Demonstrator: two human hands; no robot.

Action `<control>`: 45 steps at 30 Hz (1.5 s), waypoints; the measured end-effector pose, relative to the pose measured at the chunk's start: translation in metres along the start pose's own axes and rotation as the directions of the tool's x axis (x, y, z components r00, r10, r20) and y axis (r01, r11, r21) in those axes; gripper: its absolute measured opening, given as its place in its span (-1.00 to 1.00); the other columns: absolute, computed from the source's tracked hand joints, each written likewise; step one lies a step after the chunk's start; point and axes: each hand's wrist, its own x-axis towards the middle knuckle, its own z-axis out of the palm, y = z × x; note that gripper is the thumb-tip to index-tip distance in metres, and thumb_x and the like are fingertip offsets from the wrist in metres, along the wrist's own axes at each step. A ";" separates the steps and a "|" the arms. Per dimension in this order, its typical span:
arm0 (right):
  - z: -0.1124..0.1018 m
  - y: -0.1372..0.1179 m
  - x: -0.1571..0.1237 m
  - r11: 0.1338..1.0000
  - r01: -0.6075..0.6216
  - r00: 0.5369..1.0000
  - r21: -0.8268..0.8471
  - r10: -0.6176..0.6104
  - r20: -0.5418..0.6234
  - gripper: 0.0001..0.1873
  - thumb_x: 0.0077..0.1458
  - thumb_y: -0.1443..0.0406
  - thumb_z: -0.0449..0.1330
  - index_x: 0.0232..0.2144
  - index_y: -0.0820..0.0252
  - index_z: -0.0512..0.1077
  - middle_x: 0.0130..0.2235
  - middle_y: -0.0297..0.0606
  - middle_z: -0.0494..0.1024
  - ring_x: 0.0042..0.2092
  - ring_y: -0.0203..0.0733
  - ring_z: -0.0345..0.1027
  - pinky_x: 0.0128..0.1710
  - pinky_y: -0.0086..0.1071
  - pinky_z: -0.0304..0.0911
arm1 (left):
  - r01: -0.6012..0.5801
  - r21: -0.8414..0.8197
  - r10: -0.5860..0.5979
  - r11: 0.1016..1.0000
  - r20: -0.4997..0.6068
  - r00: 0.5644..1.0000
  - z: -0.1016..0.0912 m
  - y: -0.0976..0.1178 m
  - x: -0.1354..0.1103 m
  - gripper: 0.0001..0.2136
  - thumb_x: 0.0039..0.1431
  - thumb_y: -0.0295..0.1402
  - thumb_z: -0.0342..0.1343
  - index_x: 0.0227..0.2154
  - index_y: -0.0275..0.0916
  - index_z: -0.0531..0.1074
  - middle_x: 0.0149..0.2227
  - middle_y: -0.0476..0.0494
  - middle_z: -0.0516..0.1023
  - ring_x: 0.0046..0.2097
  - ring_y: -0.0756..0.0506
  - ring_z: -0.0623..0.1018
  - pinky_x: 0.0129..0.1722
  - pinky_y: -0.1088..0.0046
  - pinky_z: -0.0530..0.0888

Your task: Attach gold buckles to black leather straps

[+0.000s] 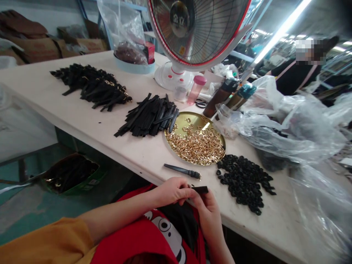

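Note:
My left hand [176, 191] and my right hand [207, 205] meet at the table's near edge, fingers closed on a short black strap [200, 189]. Part of the strap is hidden by the fingers. Just beyond them lies a black strap with a gold buckle at its end [183, 171]. Behind it stands a round gold tray [181, 119] heaped with small gold buckles [198, 146]. Right of the tray is a pile of small black loops [244, 181]. A stack of flat black straps [151, 115] lies left of the tray, partly over its rim.
Finished-looking black straps with gold buckles [93, 86] lie at the far left. A heater fan [192, 33], a pink-capped bottle [196, 90] and dark bottles [221, 97] stand behind. Clear plastic bags [288, 128] cover the right side. A box [71, 174] sits below; a person [294, 75] is beyond.

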 end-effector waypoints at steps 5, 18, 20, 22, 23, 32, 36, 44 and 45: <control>-0.033 0.002 0.004 0.954 0.157 0.985 -0.256 -0.133 0.109 -0.77 0.06 0.16 0.06 -0.29 0.13 0.40 -0.40 -0.30 0.47 -0.33 -0.20 0.33 -0.30 -0.35 0.23 | -0.068 -0.022 0.069 0.997 0.052 0.996 0.000 0.000 0.004 -0.61 0.01 -0.18 0.06 -0.13 -0.30 0.25 -0.58 0.08 0.37 -0.62 0.10 0.28 -0.62 0.62 0.20; -0.092 0.004 0.105 0.513 0.077 0.929 -0.855 -0.348 -0.125 -0.85 -0.08 0.24 0.11 -0.56 0.19 0.41 -0.40 -0.18 0.37 -0.39 -0.15 0.26 -0.36 -0.28 0.10 | -0.073 0.079 0.074 0.994 -0.010 0.997 0.004 -0.003 0.006 -0.69 0.09 -0.27 -0.07 -0.14 -0.29 0.34 -0.60 0.08 0.33 -0.63 0.12 0.24 -0.62 0.64 0.18; -0.089 0.002 0.100 0.561 0.098 0.933 -0.822 -0.340 -0.122 -0.81 -0.06 0.19 0.10 -0.52 0.19 0.40 -0.39 -0.19 0.38 -0.41 -0.18 0.26 -0.37 -0.29 0.13 | -0.061 0.086 0.065 0.994 -0.048 0.997 0.001 -0.002 0.006 -0.71 0.08 -0.27 -0.06 -0.18 -0.31 0.35 -0.62 0.08 0.33 -0.64 0.12 0.24 -0.61 0.63 0.18; -0.085 -0.002 0.088 0.695 0.115 0.953 -0.710 -0.280 -0.119 -0.73 -0.01 0.11 0.05 -0.44 0.18 0.39 -0.41 -0.23 0.40 -0.45 -0.23 0.25 -0.40 -0.31 0.18 | -0.065 0.075 0.072 0.995 -0.090 0.993 0.000 0.000 0.007 -0.72 0.09 -0.25 -0.07 -0.21 -0.31 0.34 -0.63 0.09 0.32 -0.64 0.11 0.23 -0.61 0.63 0.17; -0.081 -0.005 0.081 0.814 0.104 0.971 -0.572 -0.207 -0.118 -0.70 0.00 0.08 0.04 -0.42 0.17 0.39 -0.41 -0.26 0.41 -0.46 -0.25 0.25 -0.43 -0.33 0.20 | -0.079 0.064 0.086 0.995 -0.110 0.990 0.000 0.001 0.008 -0.73 0.09 -0.25 -0.07 -0.22 -0.31 0.34 -0.64 0.09 0.31 -0.63 0.11 0.23 -0.61 0.62 0.17; -0.023 -0.009 0.044 0.809 -0.246 0.966 0.534 0.251 0.065 -0.78 -0.23 0.24 0.34 -0.45 0.17 0.44 -0.52 -0.41 0.43 -0.54 -0.45 0.20 -0.54 -0.59 0.22 | -0.166 0.202 0.205 0.965 -0.188 0.961 0.000 0.004 0.012 -0.73 0.11 -0.25 -0.11 -0.28 -0.32 0.38 -0.59 0.05 0.32 -0.54 0.07 0.30 -0.52 0.59 0.22; -0.017 -0.001 0.044 0.865 -0.217 0.970 0.452 0.245 -0.004 -0.72 -0.21 0.20 0.33 -0.37 0.14 0.46 -0.49 -0.39 0.48 -0.53 -0.42 0.26 -0.53 -0.57 0.26 | -0.139 0.378 0.238 0.915 -0.229 0.944 -0.003 -0.001 0.011 -0.74 0.10 -0.28 -0.11 -0.27 -0.28 0.41 -0.48 -0.02 0.44 -0.45 0.02 0.37 -0.45 0.55 0.26; -0.016 0.005 0.037 0.892 -0.263 0.960 0.367 0.280 0.006 -0.65 -0.22 0.21 0.32 -0.29 0.16 0.46 -0.44 -0.38 0.49 -0.49 -0.36 0.31 -0.45 -0.45 0.34 | -0.106 0.482 0.226 0.870 -0.198 0.954 -0.004 -0.004 0.015 -0.73 0.10 -0.28 -0.11 -0.23 -0.25 0.42 -0.33 -0.06 0.51 -0.32 -0.04 0.43 -0.32 0.52 0.30; -0.017 0.007 0.037 0.898 -0.250 0.962 0.362 0.273 -0.013 -0.65 -0.21 0.21 0.32 -0.28 0.15 0.46 -0.43 -0.38 0.49 -0.49 -0.38 0.31 -0.45 -0.46 0.33 | -0.098 0.469 0.212 0.878 -0.197 0.957 -0.004 -0.004 0.014 -0.73 0.09 -0.28 -0.11 -0.24 -0.26 0.42 -0.36 -0.06 0.50 -0.35 -0.03 0.42 -0.35 0.53 0.30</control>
